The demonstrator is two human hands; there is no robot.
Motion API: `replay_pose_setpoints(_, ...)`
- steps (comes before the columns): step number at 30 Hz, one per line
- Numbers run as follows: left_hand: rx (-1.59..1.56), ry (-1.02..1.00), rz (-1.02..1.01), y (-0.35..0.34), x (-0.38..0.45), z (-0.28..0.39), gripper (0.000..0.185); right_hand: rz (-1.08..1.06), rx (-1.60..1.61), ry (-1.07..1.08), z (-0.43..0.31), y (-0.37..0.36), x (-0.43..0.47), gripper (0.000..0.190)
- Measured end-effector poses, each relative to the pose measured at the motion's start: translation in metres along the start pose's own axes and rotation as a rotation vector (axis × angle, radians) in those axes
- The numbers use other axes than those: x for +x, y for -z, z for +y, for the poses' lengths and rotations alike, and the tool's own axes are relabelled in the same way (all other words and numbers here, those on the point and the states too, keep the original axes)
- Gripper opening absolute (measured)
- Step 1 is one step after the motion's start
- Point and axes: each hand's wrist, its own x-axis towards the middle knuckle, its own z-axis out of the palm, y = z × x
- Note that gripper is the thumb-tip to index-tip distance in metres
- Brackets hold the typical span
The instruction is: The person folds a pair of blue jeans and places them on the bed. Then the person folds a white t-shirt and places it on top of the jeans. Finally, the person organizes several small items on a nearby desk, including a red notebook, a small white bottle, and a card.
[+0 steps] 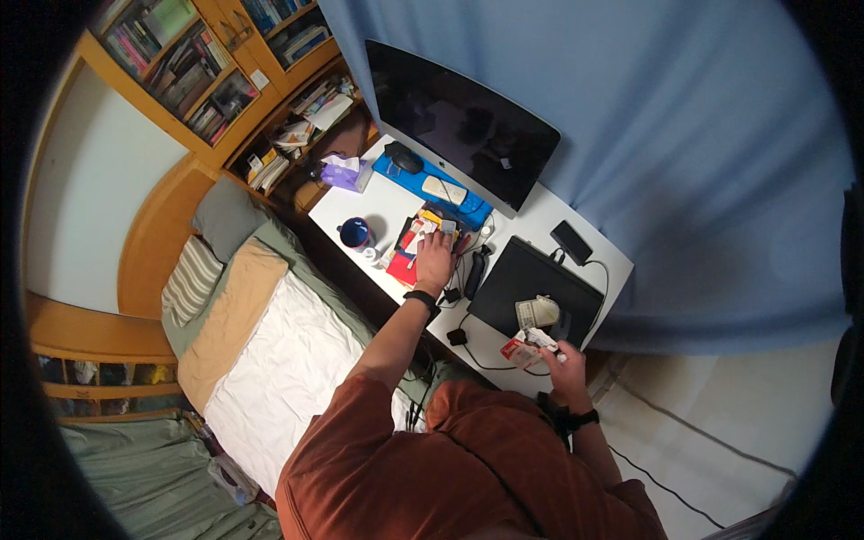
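Note:
My left hand (437, 262) reaches over a pile of small papers and cards on the desk. Its fingertips touch a small grey item (448, 228), but whether they grip it cannot be made out. A red envelope or folder (403, 268) lies under the wrist side of the pile. My right hand (568, 370) grips a crumpled red-and-white packet (521, 353) above the desk's near edge. Just beyond that packet, a beige labelled item (536, 312) rests on a closed black laptop (513, 283).
An iMac (466, 121) stands at the back of the white desk (351, 202), behind a blue tray (476, 212) with a black mouse (405, 158). A dark blue mug (355, 232) and a purple tissue box (345, 173) are at left. Cables and a black adapter (457, 337) lie nearby.

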Motion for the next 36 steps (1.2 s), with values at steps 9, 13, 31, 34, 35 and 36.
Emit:
replay_pose_setpoints(9,-0.02,-0.052,-0.006,-0.005,0.008,-0.005,0.044,-0.01,-0.004,0.018,-0.005,-0.004,-0.004,0.029)
replay_pose_setpoints(13,-0.229,0.006,0.089,0.004,-0.021,0.004,0.053,0.008,-0.07,0.031,-0.005,-0.008,-0.004,0.03)
replay_pose_setpoints(31,-0.244,-0.085,-0.542,-0.056,-0.193,0.03,0.058,0.15,-0.142,-0.129,0.029,-0.036,0.048,0.031)
replay_pose_setpoints(34,-0.294,-0.074,-0.516,-0.059,-0.191,0.026,0.056,0.184,0.05,-0.12,0.033,-0.033,0.055,0.034)
replay_pose_setpoints(35,-0.316,-0.072,-0.505,-0.059,-0.191,0.024,0.057,0.186,0.101,-0.106,0.034,-0.028,0.058,0.034)
replay_pose_setpoints(36,-0.328,-0.067,-0.504,-0.059,-0.19,0.022,0.06,0.206,0.156,-0.198,0.036,-0.026,0.066,0.036)
